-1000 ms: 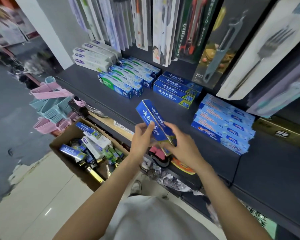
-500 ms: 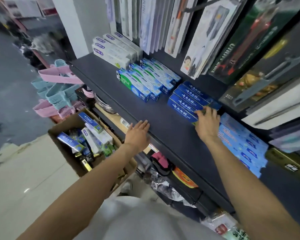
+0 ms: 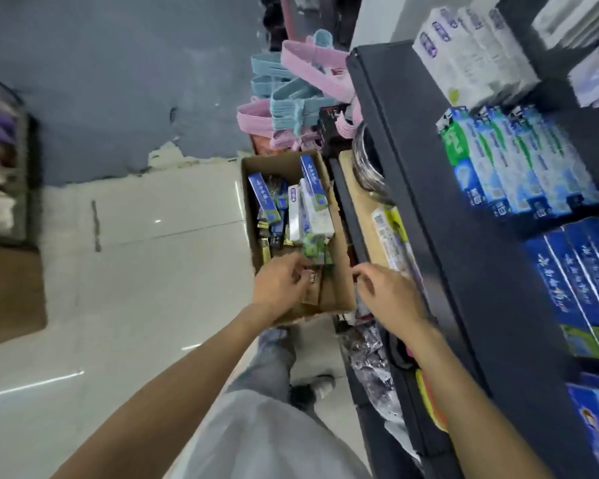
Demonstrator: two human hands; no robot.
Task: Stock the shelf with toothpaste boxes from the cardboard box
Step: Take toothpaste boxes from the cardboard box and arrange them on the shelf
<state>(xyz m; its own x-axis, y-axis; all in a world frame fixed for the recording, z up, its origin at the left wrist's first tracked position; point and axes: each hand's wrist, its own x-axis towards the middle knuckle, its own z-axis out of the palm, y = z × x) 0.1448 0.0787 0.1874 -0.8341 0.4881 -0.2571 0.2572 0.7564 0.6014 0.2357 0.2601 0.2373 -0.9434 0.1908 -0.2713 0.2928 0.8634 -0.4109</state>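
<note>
An open cardboard box [image 3: 248,205] stands on the floor against the shelving, holding several toothpaste boxes: a dark blue one [image 3: 265,198], a white one [image 3: 313,210] and a green one [image 3: 313,248]. My left hand [image 3: 281,281] reaches into its near end, its loosely curled fingers at the green box, with no clear grip. Holding nothing, my right hand [image 3: 388,295] hovers by the carton's right wall under the dark shelf [image 3: 426,202]. On that shelf lie rows of white [image 3: 474,53], green-and-blue [image 3: 519,160] and dark blue toothpaste boxes [image 3: 574,281].
Pink and blue plastic hangers [image 3: 291,98] pile up beyond the carton. A lower shelf [image 3: 357,216] with packets and a metal bowl juts out beside it. My leg and shoe [image 3: 312,388] stand on the pale tiles. A brown box [image 3: 11,292] sits far left.
The dark blue box I held is now on the shelf. Both hands have left the shelf and dropped to the carton, and my view has swung down towards the floor.
</note>
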